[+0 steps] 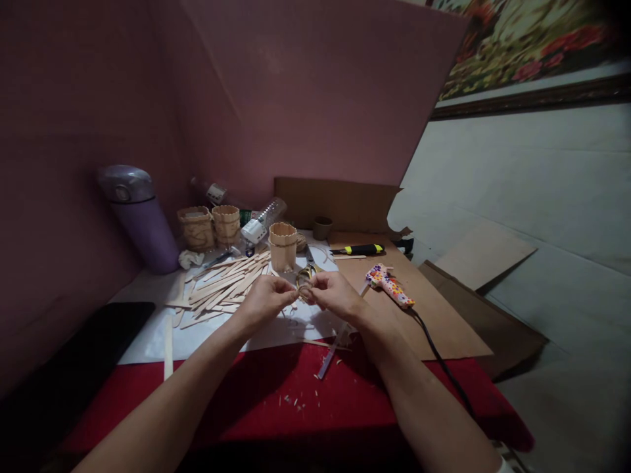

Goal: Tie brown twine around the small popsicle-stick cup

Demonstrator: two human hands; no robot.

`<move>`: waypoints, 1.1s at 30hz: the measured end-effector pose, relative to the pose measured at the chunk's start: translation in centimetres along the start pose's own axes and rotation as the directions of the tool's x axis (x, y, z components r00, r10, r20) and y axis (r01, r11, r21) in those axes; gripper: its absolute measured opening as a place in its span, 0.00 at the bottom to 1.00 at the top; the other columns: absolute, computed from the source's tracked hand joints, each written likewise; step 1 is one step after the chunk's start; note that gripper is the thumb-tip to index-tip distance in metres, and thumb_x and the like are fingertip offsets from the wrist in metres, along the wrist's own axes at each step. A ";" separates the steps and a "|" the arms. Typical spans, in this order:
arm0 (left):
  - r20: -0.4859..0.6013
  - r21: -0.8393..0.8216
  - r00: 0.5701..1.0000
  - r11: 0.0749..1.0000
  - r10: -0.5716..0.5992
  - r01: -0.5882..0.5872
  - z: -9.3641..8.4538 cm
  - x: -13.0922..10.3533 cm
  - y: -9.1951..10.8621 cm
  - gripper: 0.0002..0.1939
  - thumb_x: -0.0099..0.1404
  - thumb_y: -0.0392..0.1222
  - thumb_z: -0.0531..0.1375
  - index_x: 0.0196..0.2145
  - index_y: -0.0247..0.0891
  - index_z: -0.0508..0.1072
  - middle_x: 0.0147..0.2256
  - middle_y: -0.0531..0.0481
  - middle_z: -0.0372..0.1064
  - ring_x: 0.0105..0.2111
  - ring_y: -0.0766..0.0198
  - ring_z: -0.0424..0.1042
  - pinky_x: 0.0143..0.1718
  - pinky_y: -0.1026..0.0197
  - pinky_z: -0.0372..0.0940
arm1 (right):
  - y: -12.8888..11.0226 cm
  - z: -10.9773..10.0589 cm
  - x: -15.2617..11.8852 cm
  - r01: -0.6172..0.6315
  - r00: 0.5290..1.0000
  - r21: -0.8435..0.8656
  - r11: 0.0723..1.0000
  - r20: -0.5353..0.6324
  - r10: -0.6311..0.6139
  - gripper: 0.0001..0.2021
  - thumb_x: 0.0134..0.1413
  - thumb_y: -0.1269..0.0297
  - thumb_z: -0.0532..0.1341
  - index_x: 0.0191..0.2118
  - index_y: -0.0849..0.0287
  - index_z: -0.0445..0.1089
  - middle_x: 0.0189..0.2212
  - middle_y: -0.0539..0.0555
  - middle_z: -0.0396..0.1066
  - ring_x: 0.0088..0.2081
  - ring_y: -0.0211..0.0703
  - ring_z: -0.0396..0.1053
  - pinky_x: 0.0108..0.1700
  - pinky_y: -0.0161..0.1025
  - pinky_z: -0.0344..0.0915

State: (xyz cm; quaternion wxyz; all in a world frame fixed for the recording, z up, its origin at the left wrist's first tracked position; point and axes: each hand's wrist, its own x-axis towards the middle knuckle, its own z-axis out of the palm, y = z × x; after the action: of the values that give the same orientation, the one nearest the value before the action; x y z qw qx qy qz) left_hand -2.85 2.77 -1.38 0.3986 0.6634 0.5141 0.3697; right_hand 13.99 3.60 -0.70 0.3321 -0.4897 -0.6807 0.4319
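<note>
we see the left hand (pixel 270 295) and right hand (pixel 338 293), each grip pinching a thin looped cord (pixel 304 288) above the middle of the desk (pixel 246 394); loose wooden sticks (pixel 225 287) lie left, a stick-sided cup (pixel 282 248) stands on the far side.

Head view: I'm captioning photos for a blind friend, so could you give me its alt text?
The left hand and right hand pinch what looks like twine over a red-covered table. Just beyond stands a wooden cup; loose sticks lie to its left, and a flowered glue gun rests on cardboard at right.
</note>
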 end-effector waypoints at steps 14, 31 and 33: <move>-0.060 -0.565 0.960 0.802 -0.275 0.194 -0.3 -0.1 0.6 0.11 0.46 0.41 0.65 0.25 0.33 0.70 0.23 0.49 0.71 0.14 0.76 0.52 0.13 0.70 0.41 | 0.3 2.8 -1.1 0.145 0.987 -0.189 0.971 0.103 -0.128 0.08 0.45 0.70 0.59 0.20 0.62 0.70 0.16 0.47 0.64 0.21 0.32 0.59 0.24 0.30 0.51; -0.029 -0.402 0.991 0.909 -0.131 0.109 0.7 -0.7 1.4 0.14 0.48 0.48 0.64 0.23 0.33 0.68 0.15 0.58 0.59 0.12 0.77 0.49 0.13 0.70 0.41 | -0.1 2.7 -1.0 0.147 0.984 -0.026 0.989 -0.098 -0.149 0.15 0.57 0.57 0.53 0.30 0.61 0.71 0.22 0.51 0.67 0.20 0.34 0.60 0.23 0.33 0.55; -0.047 -0.369 0.990 0.924 -0.131 0.105 0.7 -0.6 1.4 0.13 0.48 0.46 0.64 0.22 0.33 0.69 0.14 0.57 0.59 0.12 0.76 0.49 0.14 0.69 0.41 | 0.0 2.6 -0.9 0.180 0.969 -0.156 0.971 -0.143 -0.202 0.14 0.56 0.58 0.55 0.26 0.60 0.70 0.21 0.51 0.66 0.23 0.36 0.61 0.26 0.33 0.54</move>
State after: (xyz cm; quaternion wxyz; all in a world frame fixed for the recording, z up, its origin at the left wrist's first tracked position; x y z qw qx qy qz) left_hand -1.77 1.83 -0.43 0.5182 0.5321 0.4891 0.4573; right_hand 12.01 2.04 -1.79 0.3896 -0.4766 -0.7253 0.3083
